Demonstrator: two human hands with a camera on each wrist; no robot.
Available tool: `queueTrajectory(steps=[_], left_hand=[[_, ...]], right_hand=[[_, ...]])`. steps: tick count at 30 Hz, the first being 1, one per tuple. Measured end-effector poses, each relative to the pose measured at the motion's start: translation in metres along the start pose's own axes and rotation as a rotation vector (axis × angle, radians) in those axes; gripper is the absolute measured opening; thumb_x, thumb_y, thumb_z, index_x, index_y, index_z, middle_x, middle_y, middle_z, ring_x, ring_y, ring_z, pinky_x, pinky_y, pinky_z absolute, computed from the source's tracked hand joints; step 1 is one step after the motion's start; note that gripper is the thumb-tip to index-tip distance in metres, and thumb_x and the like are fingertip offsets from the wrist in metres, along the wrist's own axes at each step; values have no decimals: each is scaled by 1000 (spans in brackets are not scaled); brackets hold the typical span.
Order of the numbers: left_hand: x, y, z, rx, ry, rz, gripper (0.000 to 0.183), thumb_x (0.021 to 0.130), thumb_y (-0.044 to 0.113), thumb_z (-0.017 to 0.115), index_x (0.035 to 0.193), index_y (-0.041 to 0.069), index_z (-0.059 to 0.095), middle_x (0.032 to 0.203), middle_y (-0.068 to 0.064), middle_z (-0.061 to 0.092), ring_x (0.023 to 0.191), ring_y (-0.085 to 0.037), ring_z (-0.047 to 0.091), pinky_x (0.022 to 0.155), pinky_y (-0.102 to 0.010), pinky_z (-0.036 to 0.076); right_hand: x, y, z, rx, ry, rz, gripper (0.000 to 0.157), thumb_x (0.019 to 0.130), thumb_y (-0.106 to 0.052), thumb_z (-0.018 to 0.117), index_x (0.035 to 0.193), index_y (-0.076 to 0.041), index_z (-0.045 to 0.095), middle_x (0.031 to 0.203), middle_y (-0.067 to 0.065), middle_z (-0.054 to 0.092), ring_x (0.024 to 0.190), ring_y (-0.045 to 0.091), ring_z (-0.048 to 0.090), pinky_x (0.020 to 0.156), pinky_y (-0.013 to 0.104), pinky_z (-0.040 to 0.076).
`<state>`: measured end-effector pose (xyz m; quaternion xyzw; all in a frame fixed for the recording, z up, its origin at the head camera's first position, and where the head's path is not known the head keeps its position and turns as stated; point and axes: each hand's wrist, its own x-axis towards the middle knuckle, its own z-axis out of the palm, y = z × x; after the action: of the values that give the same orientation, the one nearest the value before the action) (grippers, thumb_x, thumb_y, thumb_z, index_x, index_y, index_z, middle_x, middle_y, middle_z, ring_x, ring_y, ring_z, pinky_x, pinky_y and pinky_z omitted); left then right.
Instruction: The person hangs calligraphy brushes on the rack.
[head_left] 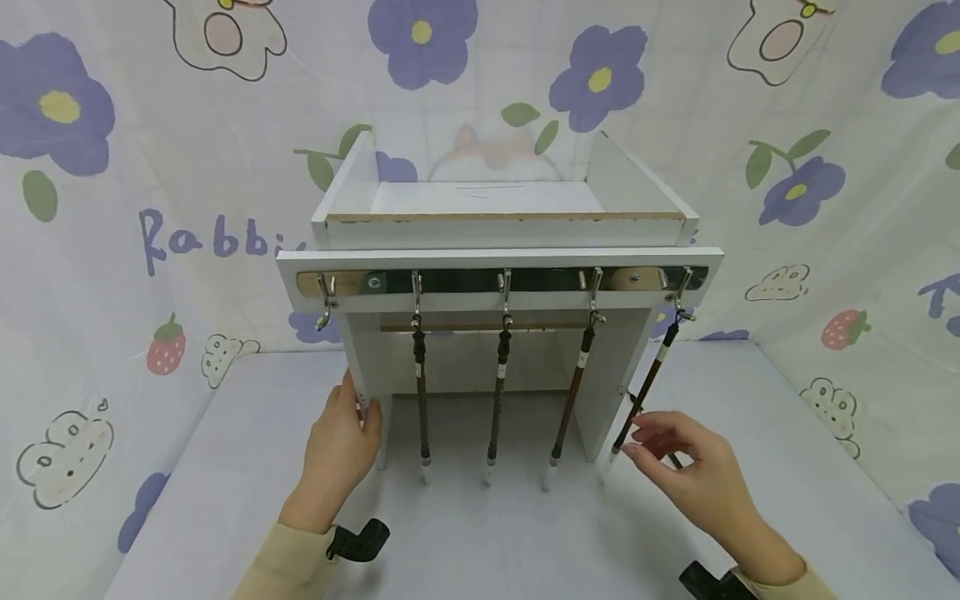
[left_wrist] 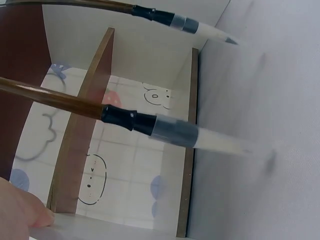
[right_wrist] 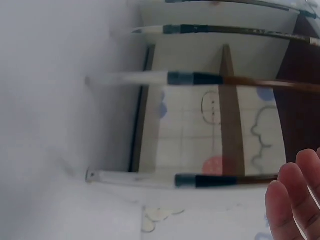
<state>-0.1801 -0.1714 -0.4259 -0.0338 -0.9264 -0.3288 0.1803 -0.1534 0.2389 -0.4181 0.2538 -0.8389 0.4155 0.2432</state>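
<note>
Several writing brushes hang tips down from metal hooks on a white wooden stand [head_left: 480,254]. My left hand [head_left: 341,442] grips the stand's left side panel, its thumb [left_wrist: 37,212] over the panel's edge in the left wrist view. At the right, my right hand [head_left: 686,462] is beside the rightmost brush [head_left: 648,383], which hangs tilted. Thumb and fingertips are close to its lower shaft, loosely bent. In the right wrist view that brush [right_wrist: 207,181] ends in a pale tip, and the fingers [right_wrist: 280,207] lie near its brown handle. The leftmost hook [head_left: 324,304] holds no brush.
A shallow white tray-like top [head_left: 480,200] rises behind the hook rail [head_left: 465,280]. Other brushes [head_left: 422,400] hang between the side panels, tips just above the white tabletop [head_left: 480,542]. A patterned cloth [head_left: 480,108] covers the wall behind and the sides.
</note>
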Motion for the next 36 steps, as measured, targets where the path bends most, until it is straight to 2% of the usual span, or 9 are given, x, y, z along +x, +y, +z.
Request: queueTrajectory(steps=[4,7,9,16,23,31,36], left_hand=[[0,0,0,0,-2,-1,55,98,14,52,146,2,30,110,-22,56,91,-35,63,65,-47,53],[0,1,0,-2,-1,-1,54,98,14,52,146,2,30,110,-22,56,91,-36,63,65,-47,53],[0,0,-1,-2,0,-3,54,98,14,52,146,2,30,110,-23,56,91,-36,63,65,-47,53],[0,-2,0,1,5,-2,54,98,15,51,146,2,30,110,-22,56,91,-36,63,64,-47,53],[0,-2,1,-3,1,-1,54,98,14,53,146,3,30,114,-24,55,92,-37,64,65,-47,54],[0,-2,2,2,9,-5,53,98,15,52,145,2,32,113,-23,56,90,-36,64,64,-47,53],[0,-4,3,7,17,-5,50,98,15,53,143,2,34,112,-22,56,89,-36,64,64,-47,53]], right_hand=[[-6,9,-2,-24,20,18,35,74,5,80,101,-12,67,84,-6,66,68,6,63,63,18,50],[-7,6,-2,-69,42,31,34,72,8,80,99,-10,67,82,-3,67,67,8,63,62,16,49],[-9,12,-2,-92,52,54,34,73,7,80,98,-11,67,82,-3,67,66,9,63,62,16,49],[-20,47,0,-147,41,213,25,81,-10,79,102,-14,67,82,-5,67,71,8,62,64,16,49],[-28,71,2,-278,11,386,24,87,-20,74,105,-6,65,86,1,68,77,9,61,66,15,47],[-26,97,-5,-176,-75,683,46,92,-33,67,121,1,59,103,13,67,90,19,60,68,20,45],[-26,110,-5,-132,-137,792,54,92,-38,66,127,2,54,109,15,64,95,24,59,70,26,47]])
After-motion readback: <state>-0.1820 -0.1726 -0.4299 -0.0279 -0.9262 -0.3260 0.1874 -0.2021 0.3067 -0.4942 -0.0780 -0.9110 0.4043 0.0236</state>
